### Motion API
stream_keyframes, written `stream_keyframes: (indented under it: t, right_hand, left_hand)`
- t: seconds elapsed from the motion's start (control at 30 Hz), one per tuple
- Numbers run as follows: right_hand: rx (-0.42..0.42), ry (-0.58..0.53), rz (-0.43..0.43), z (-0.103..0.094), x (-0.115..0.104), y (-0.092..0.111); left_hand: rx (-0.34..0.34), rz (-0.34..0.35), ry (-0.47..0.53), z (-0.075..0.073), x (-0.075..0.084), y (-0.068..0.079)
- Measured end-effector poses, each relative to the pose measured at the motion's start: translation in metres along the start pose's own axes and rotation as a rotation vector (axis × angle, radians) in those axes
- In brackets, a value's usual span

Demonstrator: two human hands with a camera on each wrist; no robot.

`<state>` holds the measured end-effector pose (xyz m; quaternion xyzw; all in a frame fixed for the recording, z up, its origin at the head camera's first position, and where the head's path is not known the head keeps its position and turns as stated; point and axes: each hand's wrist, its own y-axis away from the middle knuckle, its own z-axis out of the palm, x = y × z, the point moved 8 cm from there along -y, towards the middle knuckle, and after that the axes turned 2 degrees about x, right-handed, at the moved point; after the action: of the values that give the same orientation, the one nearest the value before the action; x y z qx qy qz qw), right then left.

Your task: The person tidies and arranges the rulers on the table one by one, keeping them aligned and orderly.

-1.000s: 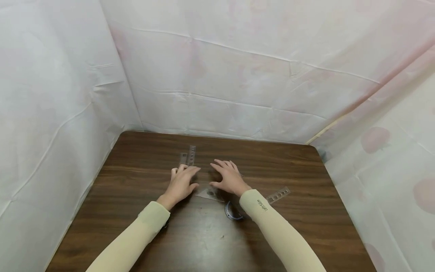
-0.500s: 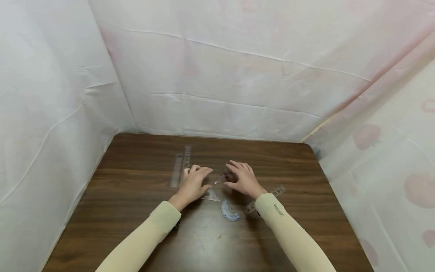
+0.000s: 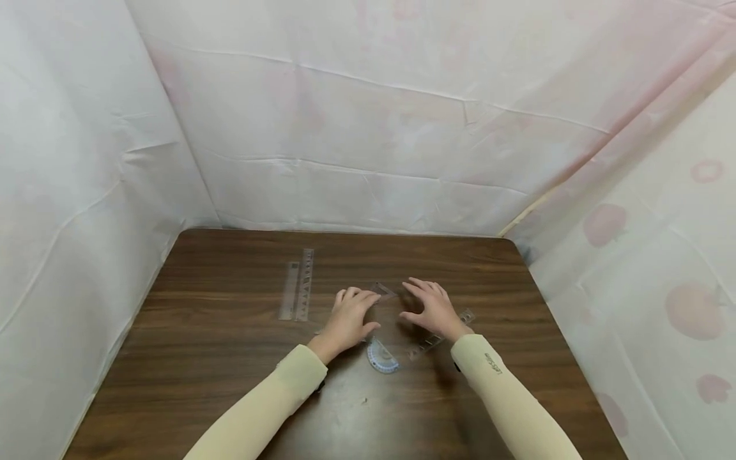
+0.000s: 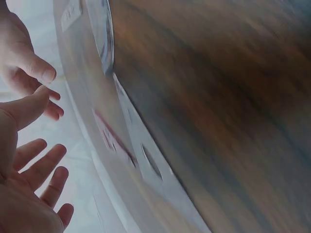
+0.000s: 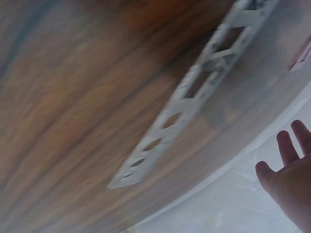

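My left hand point(image 3: 347, 317) hovers with fingers relaxed above a clear set square point(image 4: 165, 179), which it mostly hides in the head view. My right hand point(image 3: 432, 311), fingers spread and holding nothing, is over the table to the right. Between and just beyond the fingertips lies a small pinkish set square point(image 3: 385, 291). A half-round protractor point(image 3: 383, 358) with a blue scale lies on the near side of the hands. Under the right wrist, a clear stencil ruler point(image 5: 170, 119) with cut-out shapes lies diagonally, partly covered in the head view.
Two clear rulers lie side by side to the left: a plain ruler point(image 3: 289, 292) and a stencil ruler point(image 3: 305, 287). All lie on a dark wooden table point(image 3: 218, 358). White patterned sheeting point(image 3: 368, 140) hangs behind and at both sides. A small speck point(image 3: 364, 400) lies near the front.
Both hands have moved rightward, the left away from the two rulers, uncovering them. The protractor and pinkish set square have come into fuller view. The head view has turned slightly.
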<state>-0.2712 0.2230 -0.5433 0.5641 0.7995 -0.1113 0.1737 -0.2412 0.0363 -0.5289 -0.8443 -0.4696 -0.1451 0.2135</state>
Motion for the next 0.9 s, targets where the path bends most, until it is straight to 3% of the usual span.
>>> stream_keyframes:
  t: [0.27, 0.57, 0.9]
  right_hand:
    - [0.014, -0.012, 0.042, -0.008, 0.021, 0.017]
    - [0.007, -0.04, 0.077, -0.016, 0.04, 0.037]
    - [0.013, -0.055, 0.079, -0.02, 0.071, 0.059]
  left_hand:
    - [-0.061, 0.028, -0.113, 0.031, 0.033, -0.007]
    - [-0.142, 0.027, -0.177, 0.059, 0.057, -0.006]
    - [-0.141, 0.039, -0.208, 0.078, 0.077, -0.003]
